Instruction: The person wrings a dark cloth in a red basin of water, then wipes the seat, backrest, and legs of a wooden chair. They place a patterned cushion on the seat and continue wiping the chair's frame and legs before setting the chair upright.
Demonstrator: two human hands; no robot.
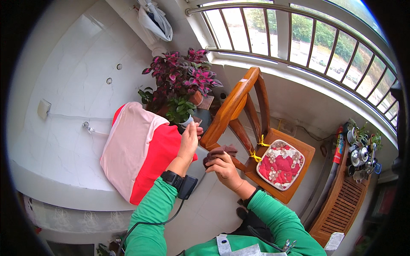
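My right hand (225,169) grips a crumpled brown cloth (224,152) beside the back of a wooden chair (238,110). To its left, my left hand (191,137) is raised with nothing seen in it, the fingers close together and partly turned away. Behind my left wrist, a pink and red cloth cover (128,150) drapes over a bulky object, which it hides. A small green potted plant (180,108) stands just beyond my left fingertips. On the chair seat lies a floral cushion (281,164), tied on with yellow strings (255,156).
Magenta-leaved plants (182,73) stand in the corner below a hanging white bag (155,20). A metal railing (282,60) runs along the window. At the right, a slatted wooden cabinet (341,198) bears pots and a kettle (359,156); a red canister (338,145) is beside it.
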